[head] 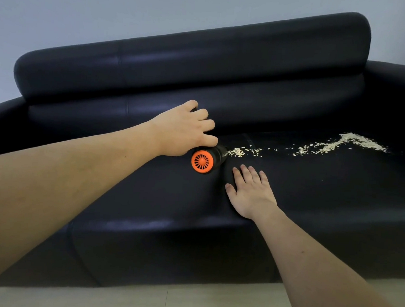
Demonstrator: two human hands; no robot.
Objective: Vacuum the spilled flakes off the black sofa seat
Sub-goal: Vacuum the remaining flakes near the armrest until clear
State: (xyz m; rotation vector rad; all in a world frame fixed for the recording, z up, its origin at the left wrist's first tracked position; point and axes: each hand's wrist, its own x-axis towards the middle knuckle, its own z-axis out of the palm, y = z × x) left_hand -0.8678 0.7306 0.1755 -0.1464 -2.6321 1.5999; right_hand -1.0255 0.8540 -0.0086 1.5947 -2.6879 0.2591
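Your left hand (181, 131) is gripping the handheld vacuum (208, 157), fingers curled over its body; flakes (313, 149) are trailing away beyond those fingertips. Your right hand (250, 195) is pressing flat, fingers spread, on the sofa seat (334, 194).

A home living room, by the look of its furniture.

A long black leather-look sofa (223, 68) with a rounded, padded backrest runs behind and beneath both hands, standing against a plain pale wall (110, 14) beyond them. Below the forearms, nearer the person, a strip of light floor (144, 299) shows at the sofa's foot. Pale flakes (325, 144) lie scattered across the seat to the right of the hands, a household sort of spill.
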